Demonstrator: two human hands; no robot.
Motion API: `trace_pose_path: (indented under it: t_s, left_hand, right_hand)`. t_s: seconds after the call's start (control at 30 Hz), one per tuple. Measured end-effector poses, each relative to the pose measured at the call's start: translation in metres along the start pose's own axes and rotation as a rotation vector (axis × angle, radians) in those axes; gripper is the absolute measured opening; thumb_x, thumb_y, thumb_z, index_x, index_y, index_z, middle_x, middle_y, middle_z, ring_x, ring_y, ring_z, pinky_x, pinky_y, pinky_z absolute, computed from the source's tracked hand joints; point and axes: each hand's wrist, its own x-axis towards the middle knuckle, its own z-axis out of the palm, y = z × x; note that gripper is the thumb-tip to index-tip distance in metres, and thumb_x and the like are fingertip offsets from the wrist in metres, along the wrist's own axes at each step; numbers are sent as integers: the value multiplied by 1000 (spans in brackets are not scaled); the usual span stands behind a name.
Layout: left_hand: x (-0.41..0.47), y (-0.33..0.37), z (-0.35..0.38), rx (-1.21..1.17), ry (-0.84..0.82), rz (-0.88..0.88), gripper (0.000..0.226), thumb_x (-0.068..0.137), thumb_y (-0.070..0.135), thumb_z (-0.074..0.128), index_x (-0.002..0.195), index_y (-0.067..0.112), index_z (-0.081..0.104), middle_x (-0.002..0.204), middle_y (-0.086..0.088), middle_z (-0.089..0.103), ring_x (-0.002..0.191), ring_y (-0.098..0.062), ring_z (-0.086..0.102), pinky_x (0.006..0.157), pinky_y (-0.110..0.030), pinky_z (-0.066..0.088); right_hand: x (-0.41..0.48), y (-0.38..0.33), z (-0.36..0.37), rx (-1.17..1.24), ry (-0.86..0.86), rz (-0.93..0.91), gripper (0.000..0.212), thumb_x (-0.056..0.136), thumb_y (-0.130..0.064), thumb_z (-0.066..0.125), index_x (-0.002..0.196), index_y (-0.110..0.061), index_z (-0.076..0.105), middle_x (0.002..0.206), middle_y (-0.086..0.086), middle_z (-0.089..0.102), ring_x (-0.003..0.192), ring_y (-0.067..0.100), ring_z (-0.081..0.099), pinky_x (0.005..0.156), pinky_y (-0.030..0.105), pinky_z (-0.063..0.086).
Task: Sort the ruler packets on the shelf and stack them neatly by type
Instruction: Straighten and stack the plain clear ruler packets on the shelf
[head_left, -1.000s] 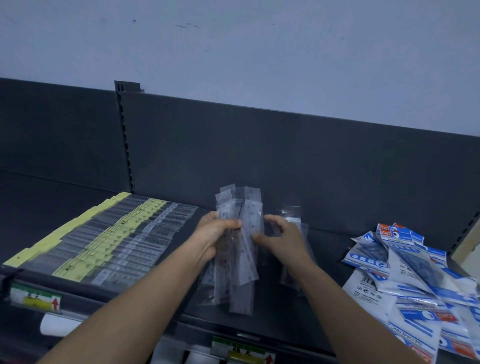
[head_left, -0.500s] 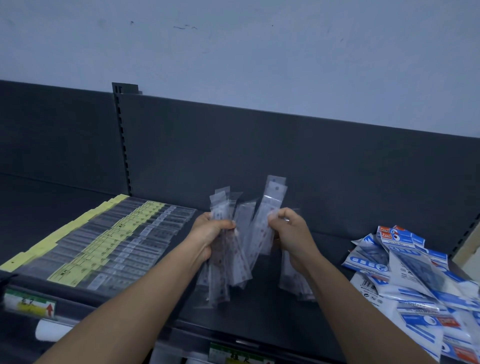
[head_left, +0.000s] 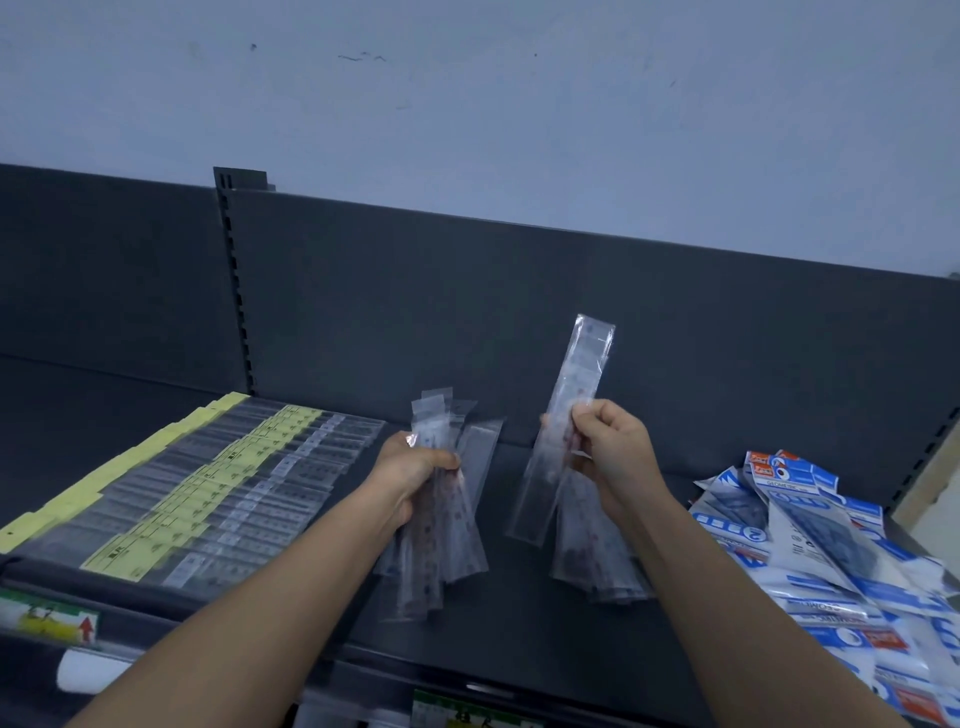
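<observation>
My left hand (head_left: 413, 470) grips a bunch of clear ruler packets (head_left: 447, 525), held upright above the dark shelf (head_left: 519, 639). My right hand (head_left: 610, 452) pinches a single clear ruler packet (head_left: 563, 421), tilted and raised apart from the bunch. A small pile of clear packets (head_left: 597, 561) lies on the shelf below my right hand. Rows of ruler packets with yellow labels (head_left: 197, 483) lie flat and ordered on the shelf's left part.
A loose heap of blue and white packets (head_left: 831, 551) covers the shelf's right end. The dark back panel (head_left: 519, 312) rises behind the hands. Price tags (head_left: 49, 618) run along the shelf's front rail.
My right hand has drawn one packet out of the bunch and lifted it to the right. The left hand keeps the rest, and the two hands are now apart.
</observation>
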Motion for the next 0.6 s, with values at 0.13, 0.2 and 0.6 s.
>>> trace_pose_path:
  t_s: [0.13, 0.2, 0.6]
  left_hand:
    - [-1, 0, 3, -7, -4, 6, 26, 76, -8, 70, 89, 9, 54, 78, -15, 65, 60, -25, 63, 51, -28, 52]
    - [-2, 1, 8, -58, -31, 18, 25, 77, -6, 71, 88, 10, 55, 79, -15, 66, 62, -25, 64, 55, -30, 53]
    - [-18, 5, 29, -94, -160, 63, 31, 71, -2, 78, 95, 10, 61, 80, -7, 73, 66, -18, 71, 53, -25, 53]
  right_hand:
    - [1, 5, 0, -65, 34, 42, 12, 93, -15, 61, 85, -10, 54, 63, 1, 45, 57, 13, 45, 55, 28, 44]
    - [-1, 9, 5, -75, 33, 77, 14, 92, -15, 62, 81, -11, 54, 65, 2, 50, 59, 15, 47, 57, 30, 45]
    - [-13, 23, 32, -59, 38, 82, 19, 83, -15, 73, 75, -12, 55, 80, 9, 66, 79, 23, 64, 80, 41, 56]
